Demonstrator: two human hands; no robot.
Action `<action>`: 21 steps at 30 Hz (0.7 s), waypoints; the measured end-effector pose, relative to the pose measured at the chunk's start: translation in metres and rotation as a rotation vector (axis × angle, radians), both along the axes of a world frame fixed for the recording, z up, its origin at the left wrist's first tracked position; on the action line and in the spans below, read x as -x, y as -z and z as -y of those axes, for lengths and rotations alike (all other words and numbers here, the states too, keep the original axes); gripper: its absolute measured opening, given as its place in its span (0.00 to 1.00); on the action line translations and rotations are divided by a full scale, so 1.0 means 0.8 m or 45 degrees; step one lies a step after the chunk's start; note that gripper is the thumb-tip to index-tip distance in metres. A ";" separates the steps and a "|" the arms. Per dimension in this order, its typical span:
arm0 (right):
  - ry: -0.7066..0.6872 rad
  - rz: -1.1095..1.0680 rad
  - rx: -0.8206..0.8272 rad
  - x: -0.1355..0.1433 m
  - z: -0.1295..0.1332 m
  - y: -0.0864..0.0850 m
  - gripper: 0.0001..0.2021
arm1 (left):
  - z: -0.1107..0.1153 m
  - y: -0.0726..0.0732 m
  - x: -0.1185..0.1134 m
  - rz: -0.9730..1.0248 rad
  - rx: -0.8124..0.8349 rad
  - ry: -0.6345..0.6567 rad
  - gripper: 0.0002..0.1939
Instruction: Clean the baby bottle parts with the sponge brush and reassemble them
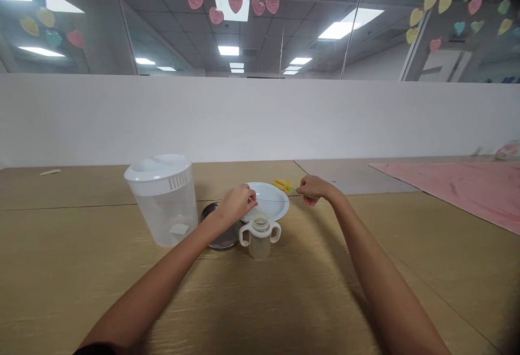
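My right hand (312, 188) is closed around the thin green stem of a yellow-headed tool (281, 184), whose head points left beside the plate. My left hand (238, 203) reaches over a white plate (280, 208), its fingers pinched together. A small clear piece may be at those fingertips, but it is too faint to name. Just below stands a clear baby bottle (260, 246), upright and uncapped, with a white two-handled ring around its neck. A round metal dish (223, 241) lies partly hidden under my left forearm.
On the left stands a tall translucent plastic bin (170, 214) with a white lid. A pink mat (459, 187) covers the table's right side. Far left lies a small pale flat piece (50, 172). A white low wall (260, 119) with glass above borders the wooden table (284, 306).
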State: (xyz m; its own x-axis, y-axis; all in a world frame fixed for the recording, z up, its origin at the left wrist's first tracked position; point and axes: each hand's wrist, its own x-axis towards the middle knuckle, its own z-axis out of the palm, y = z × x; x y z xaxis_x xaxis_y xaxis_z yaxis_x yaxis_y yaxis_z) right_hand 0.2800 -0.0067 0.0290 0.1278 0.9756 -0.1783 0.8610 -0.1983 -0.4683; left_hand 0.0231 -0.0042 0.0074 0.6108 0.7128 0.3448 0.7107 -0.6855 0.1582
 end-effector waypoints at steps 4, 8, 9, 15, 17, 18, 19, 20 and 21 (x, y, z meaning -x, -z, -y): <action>-0.002 0.006 -0.029 0.004 0.006 -0.007 0.05 | -0.007 0.003 0.002 0.306 0.026 0.010 0.07; -0.014 0.012 -0.085 0.010 0.013 -0.017 0.06 | -0.017 0.010 0.001 0.816 0.169 0.115 0.10; -0.018 0.012 -0.100 0.012 0.016 -0.021 0.06 | -0.019 0.011 0.000 0.923 0.210 0.138 0.09; -0.077 -0.062 -0.292 0.038 0.041 -0.044 0.04 | -0.019 0.014 -0.008 1.333 0.492 0.120 0.08; -0.161 -0.103 -0.363 0.049 0.052 -0.052 0.04 | -0.019 0.014 -0.010 1.380 0.555 0.111 0.09; -0.224 -0.117 -0.382 0.054 0.058 -0.055 0.03 | -0.019 0.014 -0.011 1.407 0.576 0.113 0.10; -0.293 -0.131 -0.398 0.058 0.062 -0.059 0.03 | -0.019 0.014 -0.011 1.442 0.593 0.119 0.11; -0.351 -0.139 -0.413 0.062 0.067 -0.061 0.03 | -0.019 0.014 -0.011 1.479 0.611 0.131 0.13; -0.398 -0.143 -0.431 0.065 0.070 -0.063 0.03 | -0.019 0.014 -0.012 1.511 0.632 0.147 0.14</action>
State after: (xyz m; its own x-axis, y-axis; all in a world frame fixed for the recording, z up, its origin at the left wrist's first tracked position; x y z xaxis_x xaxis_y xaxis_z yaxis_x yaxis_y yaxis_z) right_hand 0.2278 -0.0627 0.0797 -0.1831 0.9699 0.1603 0.7953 0.2420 -0.5558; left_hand 0.0327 0.0113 -0.0042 0.1812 0.8841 0.4307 -0.0980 -0.4196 0.9024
